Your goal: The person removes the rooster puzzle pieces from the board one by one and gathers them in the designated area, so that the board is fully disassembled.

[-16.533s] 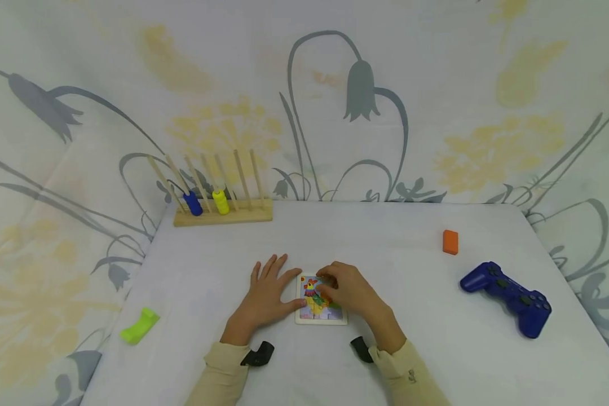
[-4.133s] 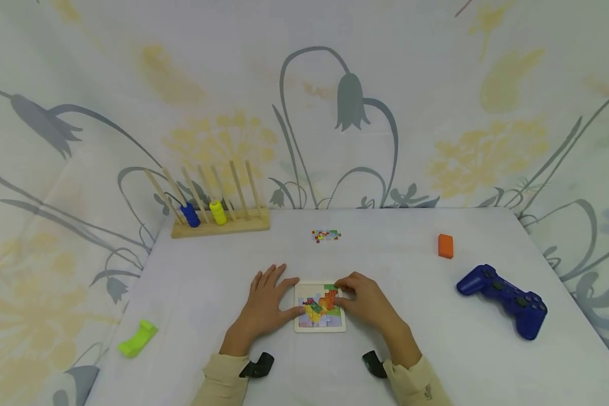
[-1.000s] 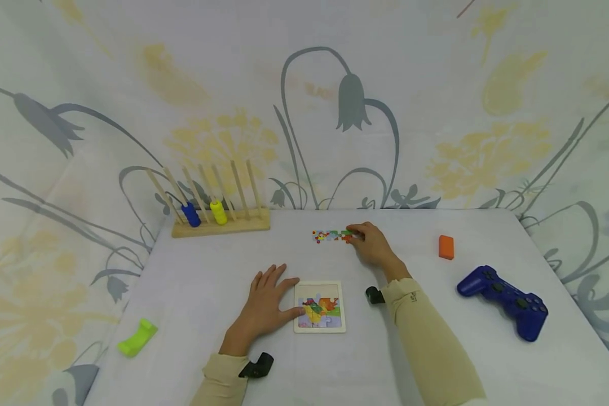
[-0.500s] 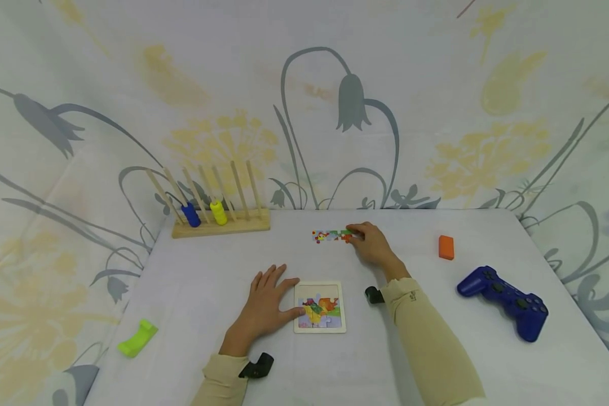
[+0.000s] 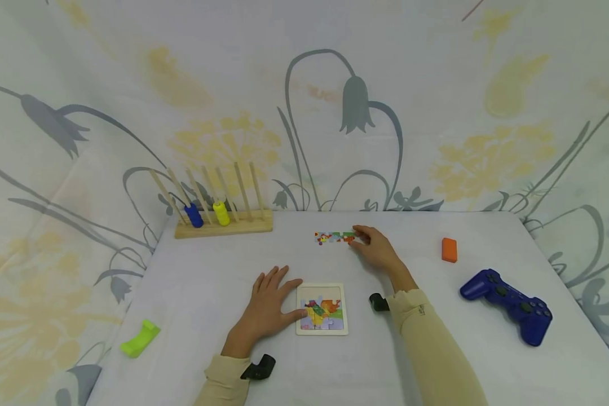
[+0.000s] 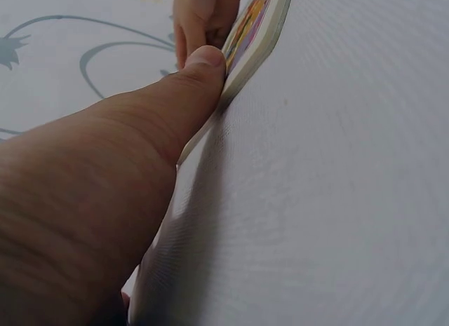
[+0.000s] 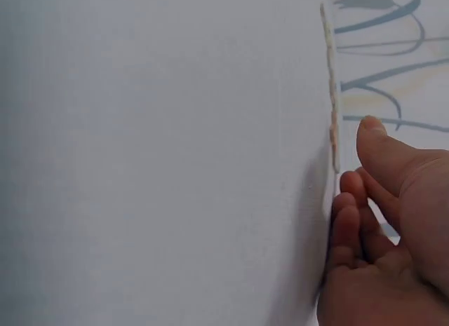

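A small picture puzzle in a white-edged frame (image 5: 347,316) lies at the table's front middle. Its lower rows show a yellow, green and orange picture; the top row's bed is bare. My left hand (image 5: 266,310) lies flat with fingers spread, thumb and forefinger at the frame's left side. In the left wrist view the thumb (image 6: 158,119) overlaps the frame's edge. Further back, puzzle pieces (image 5: 333,237) lie joined in a short strip. My right hand (image 5: 378,251) is at the strip's right end; the right wrist view shows its thumb (image 7: 382,147) apart from the strip.
A wooden peg stand (image 5: 223,226) with blue and yellow beads stands at the back left. A lime-green curved block (image 5: 140,338) lies front left. To the right are an orange block (image 5: 449,250) and a blue game controller (image 5: 507,304). A flowered cloth hangs behind.
Earlier the puzzle filled its frame; its top-row pieces now form a strip behind it. In the last half second my right thumb and fingers have parted and shifted slightly off the strip's end.
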Demonstrator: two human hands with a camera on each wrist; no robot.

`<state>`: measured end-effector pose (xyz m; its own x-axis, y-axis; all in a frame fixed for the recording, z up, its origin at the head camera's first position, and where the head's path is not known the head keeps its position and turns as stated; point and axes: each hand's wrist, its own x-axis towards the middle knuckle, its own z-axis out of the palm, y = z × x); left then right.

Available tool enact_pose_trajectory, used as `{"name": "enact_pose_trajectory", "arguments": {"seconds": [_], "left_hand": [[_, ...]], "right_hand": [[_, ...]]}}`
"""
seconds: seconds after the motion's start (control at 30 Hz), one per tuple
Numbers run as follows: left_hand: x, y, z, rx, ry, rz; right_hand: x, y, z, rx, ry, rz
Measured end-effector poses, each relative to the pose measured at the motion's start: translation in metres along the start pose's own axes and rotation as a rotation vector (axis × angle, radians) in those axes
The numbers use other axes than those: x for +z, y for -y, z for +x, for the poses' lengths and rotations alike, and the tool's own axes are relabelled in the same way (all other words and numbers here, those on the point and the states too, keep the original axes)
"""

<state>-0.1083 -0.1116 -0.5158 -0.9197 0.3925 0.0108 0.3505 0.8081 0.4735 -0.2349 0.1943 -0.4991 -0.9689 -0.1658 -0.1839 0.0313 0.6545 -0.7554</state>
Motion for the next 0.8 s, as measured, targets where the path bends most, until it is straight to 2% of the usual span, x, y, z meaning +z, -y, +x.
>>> {"name": "enact_pose_trajectory", "arguments": {"seconds": [0.17, 0.33, 0.47, 0.6, 0.7, 0.8], "left_hand": [[-0.001, 0.000, -0.002, 0.012, 0.031, 0.026], [-0.004, -0.004, -0.002, -0.016, 0.074, 0.021], [-0.006, -0.007, -0.001, -0.026, 0.115, 0.004], [-0.008, -0.009, -0.001, -0.030, 0.131, 0.010], [-0.011, -0.010, -0.002, -0.037, 0.127, 0.011], [-0.011, -0.011, -0.005, -0.032, 0.132, 0.000]], "right_hand": [[0.006, 0.008, -0.019, 0.003, 0.003, 0.009], [0.020, 0.029, -0.045, -0.118, 0.002, -0.034], [0.038, 0.043, -0.072, -0.214, 0.082, -0.072], [0.058, 0.048, -0.091, -0.297, 0.182, -0.130], [0.069, 0.051, -0.098, -0.345, 0.205, -0.156], [0.075, 0.053, -0.105, -0.355, 0.200, -0.185]]}}
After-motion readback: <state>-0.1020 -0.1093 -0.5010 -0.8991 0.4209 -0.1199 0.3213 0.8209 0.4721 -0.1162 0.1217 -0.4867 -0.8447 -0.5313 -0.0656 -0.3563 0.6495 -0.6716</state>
